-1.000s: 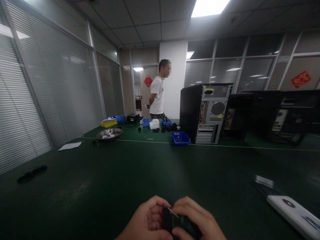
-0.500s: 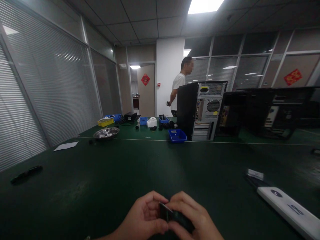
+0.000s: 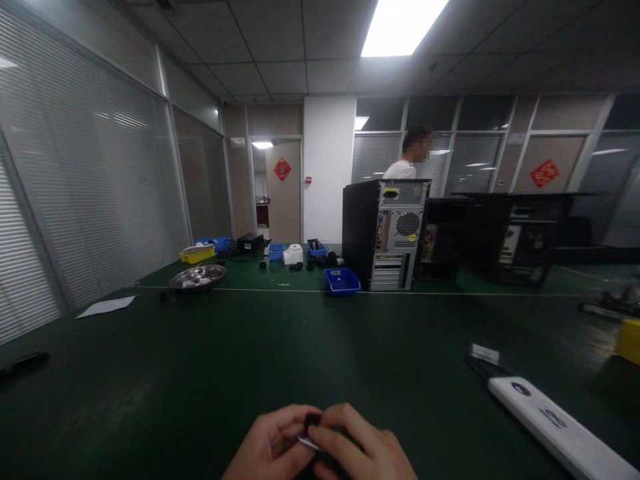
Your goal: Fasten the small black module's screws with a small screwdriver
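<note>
Low in the view, my left hand [image 3: 273, 445] and my right hand [image 3: 365, 445] meet over the green table. Between their fingertips is a small black object [image 3: 313, 421] with a thin pale, shiny edge. Both hands are closed on it, fingers curled and thumbs tucked in. Much of it is hidden by the fingers, and I cannot make out its kind. Right of my hands lies a white, flat power-bank-like slab [image 3: 555, 417] with a dark strap and a small label at its far end.
A blue tray [image 3: 343, 283] stands before a black computer tower [image 3: 361, 233], with more open cases to the right. A metal dish [image 3: 197, 279], white paper [image 3: 106, 307] and a dark pen-like tool [image 3: 25, 363] lie left. A yellow object [image 3: 629, 341] is at right. Behind the tower is a person [image 3: 403, 167].
My view has tilted up and turned right. The black object has turned in my fingers, and my hands are closer together around it. The person has moved right, behind the tower.
</note>
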`<state>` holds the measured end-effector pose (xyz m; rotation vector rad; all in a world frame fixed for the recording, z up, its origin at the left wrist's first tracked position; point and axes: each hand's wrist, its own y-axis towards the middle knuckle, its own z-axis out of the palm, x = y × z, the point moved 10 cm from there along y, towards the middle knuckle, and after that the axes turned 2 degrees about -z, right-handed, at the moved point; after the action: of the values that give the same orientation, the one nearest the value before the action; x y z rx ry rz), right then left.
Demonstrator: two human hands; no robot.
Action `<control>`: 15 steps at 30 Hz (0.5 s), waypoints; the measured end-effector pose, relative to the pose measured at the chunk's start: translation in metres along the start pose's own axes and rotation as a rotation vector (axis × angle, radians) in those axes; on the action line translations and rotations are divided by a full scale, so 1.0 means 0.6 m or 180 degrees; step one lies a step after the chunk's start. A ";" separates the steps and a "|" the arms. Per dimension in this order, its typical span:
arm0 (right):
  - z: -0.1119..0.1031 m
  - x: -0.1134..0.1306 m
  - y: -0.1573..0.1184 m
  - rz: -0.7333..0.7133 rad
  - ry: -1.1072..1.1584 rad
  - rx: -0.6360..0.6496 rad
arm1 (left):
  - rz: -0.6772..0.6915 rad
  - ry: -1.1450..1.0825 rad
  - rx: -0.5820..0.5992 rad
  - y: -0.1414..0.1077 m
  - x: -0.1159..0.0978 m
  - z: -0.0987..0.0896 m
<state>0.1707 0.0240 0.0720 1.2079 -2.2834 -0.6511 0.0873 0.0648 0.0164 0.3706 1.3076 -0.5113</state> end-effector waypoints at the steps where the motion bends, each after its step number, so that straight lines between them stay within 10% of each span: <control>1: 0.000 -0.002 -0.001 0.0022 0.0037 -0.0004 | 0.0029 -0.0110 -0.0068 0.000 -0.003 -0.008; 8: 0.007 -0.029 -0.002 0.0471 0.0373 0.0264 | 0.0409 -0.0559 -0.1812 -0.016 -0.051 -0.159; 15: 0.010 -0.047 0.000 0.0867 0.0772 0.0352 | 0.0383 -0.0629 -0.2042 -0.021 -0.072 -0.199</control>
<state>0.1811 0.0490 0.0622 0.9406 -2.2429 -0.2661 -0.0243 0.1243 0.0318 -0.1337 1.1767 -0.0097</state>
